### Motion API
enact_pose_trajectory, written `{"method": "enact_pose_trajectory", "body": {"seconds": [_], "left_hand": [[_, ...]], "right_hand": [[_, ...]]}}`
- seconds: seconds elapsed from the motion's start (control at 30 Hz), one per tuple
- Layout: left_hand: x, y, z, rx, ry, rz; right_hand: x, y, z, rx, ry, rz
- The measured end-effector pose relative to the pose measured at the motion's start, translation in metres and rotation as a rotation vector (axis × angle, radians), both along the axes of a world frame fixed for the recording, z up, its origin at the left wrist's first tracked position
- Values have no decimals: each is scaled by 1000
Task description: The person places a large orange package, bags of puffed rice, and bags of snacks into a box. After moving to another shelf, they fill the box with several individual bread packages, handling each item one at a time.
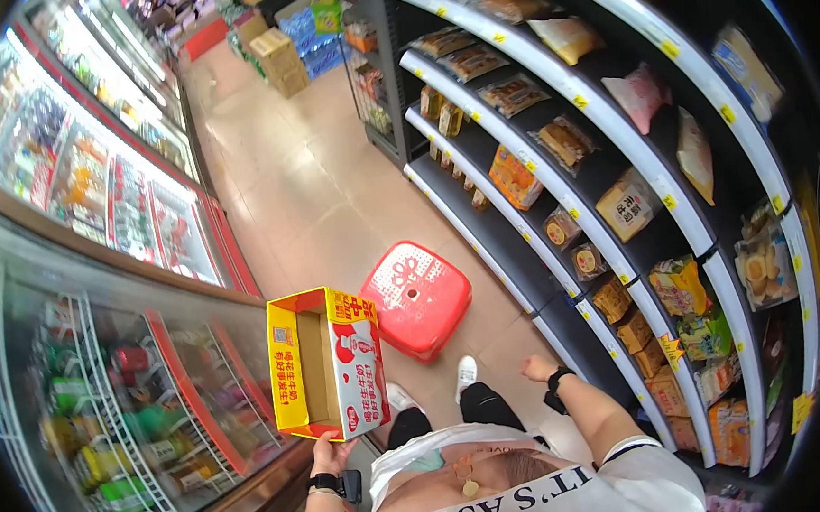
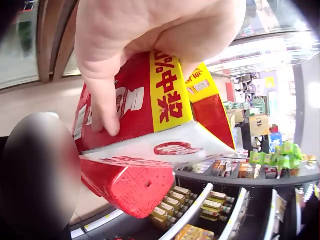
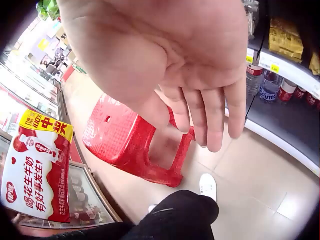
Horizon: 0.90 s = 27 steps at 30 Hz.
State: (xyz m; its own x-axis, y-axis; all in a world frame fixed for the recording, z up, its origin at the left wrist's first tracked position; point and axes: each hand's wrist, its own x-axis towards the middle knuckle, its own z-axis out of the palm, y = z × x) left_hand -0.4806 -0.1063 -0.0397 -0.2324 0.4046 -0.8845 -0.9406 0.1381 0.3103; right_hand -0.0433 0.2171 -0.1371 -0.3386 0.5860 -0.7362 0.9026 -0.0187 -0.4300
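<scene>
My left hand (image 1: 331, 451) grips the near edge of an open cardboard drink carton (image 1: 359, 378), red, white and yellow with Chinese print. Its hollow inside shows in the head view, with nothing visible in it. In the left wrist view, fingers (image 2: 105, 107) lie over the carton's red side. The right hand (image 1: 537, 369) hangs at my right side near the shelves and holds nothing; its fingers (image 3: 214, 117) point down, loosely extended, in the right wrist view. A red plastic stool (image 1: 418, 298) stands on the floor just beyond the carton.
Glass-door fridges (image 1: 106, 401) with drinks line the left side. Curved dark shelves (image 1: 555, 151) with packaged bread and snacks rise on the right. A tiled aisle (image 1: 271, 171) runs between them to stacked cardboard boxes (image 1: 279, 61). My white shoes (image 1: 467, 371) are close to the stool.
</scene>
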Motion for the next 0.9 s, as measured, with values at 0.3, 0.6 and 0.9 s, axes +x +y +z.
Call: {"method": "enact_pose_trajectory", "body": {"seconds": [0.3,0.6,0.9], "left_hand": [[-70,79,22,104,94,-111],[-161,233,56,162,437,-605],[-274,345,79,225,546,-1073]], "right_hand": [[-9,64,8,16,248,-266],[-148,107,124,-105,607,-667],[-280,87,138,-48,667,-1017]]}}
